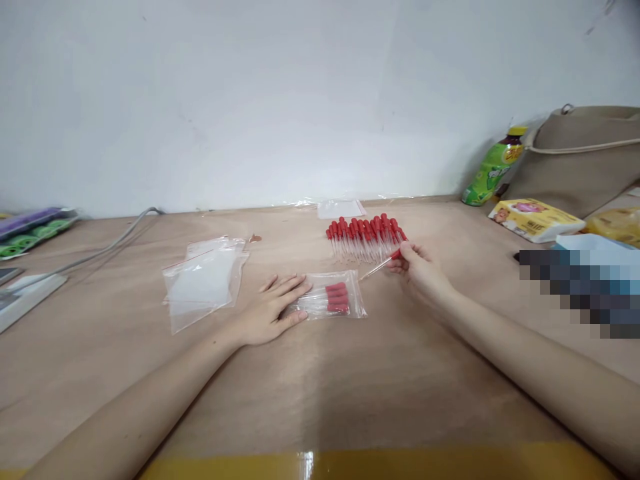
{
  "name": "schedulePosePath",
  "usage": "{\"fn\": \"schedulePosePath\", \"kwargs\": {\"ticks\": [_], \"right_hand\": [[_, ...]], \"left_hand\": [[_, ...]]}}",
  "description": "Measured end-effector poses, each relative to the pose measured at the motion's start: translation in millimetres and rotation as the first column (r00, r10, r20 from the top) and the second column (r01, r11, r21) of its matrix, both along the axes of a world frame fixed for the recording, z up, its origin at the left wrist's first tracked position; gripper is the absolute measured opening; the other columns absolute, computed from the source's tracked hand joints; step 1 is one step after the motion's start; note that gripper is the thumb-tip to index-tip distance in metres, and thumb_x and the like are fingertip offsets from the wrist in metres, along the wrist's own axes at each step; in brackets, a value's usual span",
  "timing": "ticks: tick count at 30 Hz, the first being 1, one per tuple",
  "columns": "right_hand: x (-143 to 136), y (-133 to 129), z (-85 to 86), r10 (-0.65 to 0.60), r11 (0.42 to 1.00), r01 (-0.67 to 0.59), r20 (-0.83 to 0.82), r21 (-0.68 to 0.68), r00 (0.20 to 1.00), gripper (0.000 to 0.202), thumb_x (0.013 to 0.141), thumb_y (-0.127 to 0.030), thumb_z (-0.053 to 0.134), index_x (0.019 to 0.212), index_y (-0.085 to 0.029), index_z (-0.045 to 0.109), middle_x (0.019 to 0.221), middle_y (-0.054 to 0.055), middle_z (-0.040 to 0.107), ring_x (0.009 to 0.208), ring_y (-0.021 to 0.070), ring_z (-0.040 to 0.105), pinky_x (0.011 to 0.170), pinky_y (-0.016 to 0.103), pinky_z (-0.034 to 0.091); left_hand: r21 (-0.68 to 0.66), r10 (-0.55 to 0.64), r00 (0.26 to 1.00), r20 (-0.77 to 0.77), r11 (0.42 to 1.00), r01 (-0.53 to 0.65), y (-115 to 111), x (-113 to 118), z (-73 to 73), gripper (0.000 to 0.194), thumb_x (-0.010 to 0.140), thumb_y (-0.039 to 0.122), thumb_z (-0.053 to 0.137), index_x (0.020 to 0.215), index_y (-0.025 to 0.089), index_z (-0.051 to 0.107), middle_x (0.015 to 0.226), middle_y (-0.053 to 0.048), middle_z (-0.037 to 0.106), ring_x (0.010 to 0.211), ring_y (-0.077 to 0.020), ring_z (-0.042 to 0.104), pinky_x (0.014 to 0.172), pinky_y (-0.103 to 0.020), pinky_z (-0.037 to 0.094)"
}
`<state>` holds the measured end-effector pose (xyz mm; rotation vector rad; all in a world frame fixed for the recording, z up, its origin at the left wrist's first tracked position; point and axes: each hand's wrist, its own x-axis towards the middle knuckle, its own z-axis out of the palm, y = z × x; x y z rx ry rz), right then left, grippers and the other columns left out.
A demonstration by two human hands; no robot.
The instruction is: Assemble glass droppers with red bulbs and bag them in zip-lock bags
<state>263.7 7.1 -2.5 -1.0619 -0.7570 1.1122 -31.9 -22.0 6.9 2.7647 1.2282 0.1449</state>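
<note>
My left hand (275, 310) lies flat with fingers spread, its fingertips resting on the left end of a clear zip bag (356, 303). Inside that bag are several droppers (337, 298), their red bulbs toward the right. Between thumb and fingers, my right hand (417, 267) pinches one dropper (385, 265) by its red bulb. Its thin clear tip points left and down, close to the bag's right end. Just behind my right hand is a row of loose droppers (363, 239), red bulbs facing the wall.
Flat empty zip bags (203, 283) lie on the left, another bag (341, 210) near the wall. A grey cable (120, 241) runs to a white power strip (30, 300). On the right are a green bottle (493, 170), tissue pack (537, 219) and beige handbag (575, 157).
</note>
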Motion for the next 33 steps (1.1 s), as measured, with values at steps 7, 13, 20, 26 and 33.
{"fn": "schedulePosePath", "kwargs": {"ticks": [7, 13, 20, 26, 33], "right_hand": [[-12.6, -7.1, -15.3, 0.156, 0.988, -0.157, -0.037, -0.007, 0.987, 0.026, 0.073, -0.038, 0.064, 0.072, -0.022, 0.044, 0.071, -0.001, 0.059, 0.066, 0.0129, 0.062, 0.069, 0.03, 0.054], [-9.2, -10.6, -19.9, 0.204, 0.979, -0.204, 0.02, 0.011, 0.979, 0.029, 0.071, -0.043, 0.064, 0.074, -0.022, 0.045, 0.076, 0.001, 0.06, 0.068, 0.0139, 0.063, 0.072, 0.033, 0.053], [-8.4, -14.3, -11.3, 0.364, 0.931, -0.356, 0.178, -0.076, 0.914, 0.03, 0.061, -0.035, 0.073, 0.076, -0.018, 0.053, 0.069, 0.001, 0.062, 0.06, 0.0103, 0.059, 0.062, 0.025, 0.051], [-9.2, -12.8, -13.7, 0.382, 0.904, -0.415, 0.621, -0.098, 0.685, 0.025, 0.066, -0.037, 0.067, 0.077, -0.016, 0.06, 0.059, -0.002, 0.057, 0.052, 0.0088, 0.05, 0.05, 0.023, 0.041], [-15.0, -4.8, -9.9, 0.414, 0.865, -0.495, 0.673, -0.08, 0.614, 0.02, 0.067, -0.028, 0.064, 0.083, -0.016, 0.061, 0.068, 0.0, 0.059, 0.059, 0.0108, 0.051, 0.058, 0.026, 0.043]], "left_hand": [[-0.004, 0.0, 1.0, 0.005, 1.0, 0.0, -0.5, -0.9, -1.1, 0.053, 0.09, 0.05, 0.031, 0.138, 0.03, 0.022, 0.145, -0.003, 0.023, 0.133, -0.0192, 0.022, 0.109, -0.047, 0.01], [-0.004, -0.004, 1.0, 0.007, 1.0, 0.004, 0.9, -1.8, -3.1, 0.054, 0.089, 0.05, 0.032, 0.139, 0.03, 0.021, 0.146, -0.003, 0.022, 0.133, -0.0209, 0.021, 0.109, -0.048, 0.01], [-0.017, 0.007, 1.0, 0.022, 1.0, -0.007, 1.1, -1.9, -3.9, 0.061, 0.089, 0.05, 0.032, 0.141, 0.026, 0.011, 0.145, -0.005, 0.023, 0.134, -0.021, 0.02, 0.109, -0.046, 0.012], [-0.006, -0.008, 1.0, 0.02, 1.0, 0.008, 1.8, -2.2, -4.6, 0.061, 0.09, 0.05, 0.031, 0.141, 0.026, 0.01, 0.146, -0.005, 0.023, 0.134, -0.0213, 0.02, 0.109, -0.047, 0.012], [-0.016, -0.018, 1.0, 0.026, 1.0, 0.018, 3.0, -3.6, -5.4, 0.061, 0.09, 0.049, 0.032, 0.142, 0.027, 0.008, 0.146, -0.005, 0.02, 0.134, -0.0214, 0.02, 0.11, -0.047, 0.01]]}}
